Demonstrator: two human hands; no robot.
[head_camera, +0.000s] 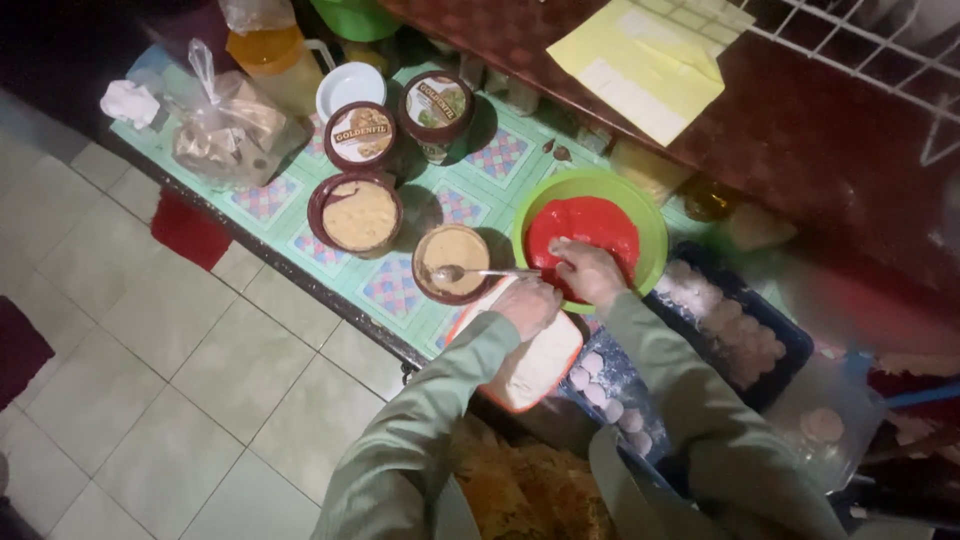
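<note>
**A:** What fills the middle of the frame?

**B:** A person seen from above, both arms in grey-green sleeves reaching up from the bottom edge. The left hand (527, 303) rests on a white board with an orange rim (535, 365), just below centre. Its fingers look curled together, and a metal spoon (470, 272) pokes out to the left from that hand; the view is dim, so I cannot tell for certain that it grips the handle.

**A:** And the other hand?

**B:** The right hand (590, 270) sits at the lower edge of a green bowl (652, 225) holding bright red dough (585, 225), right of centre. The fingers are bent down and pressed together on the red mass.

**A:** Where does the spoon end?

**B:** Its bowl lies in a small round brown tub of tan paste (452, 262), just left of the green bowl.

**A:** What else stands on the desk?

**B:** The desk (480, 165) has a green patterned cover. A larger open tub of the same tan paste (357, 213) stands further left. Above it are two closed tubs with printed lids (362, 135), a white saucer (350, 88), and, in the upper left, a clear plastic bag (225, 130). At lower right, a dark blue tray (790, 345) holds pale round dough discs (720, 320). Pale floor tiles (200, 380) fill the lower left.
</note>
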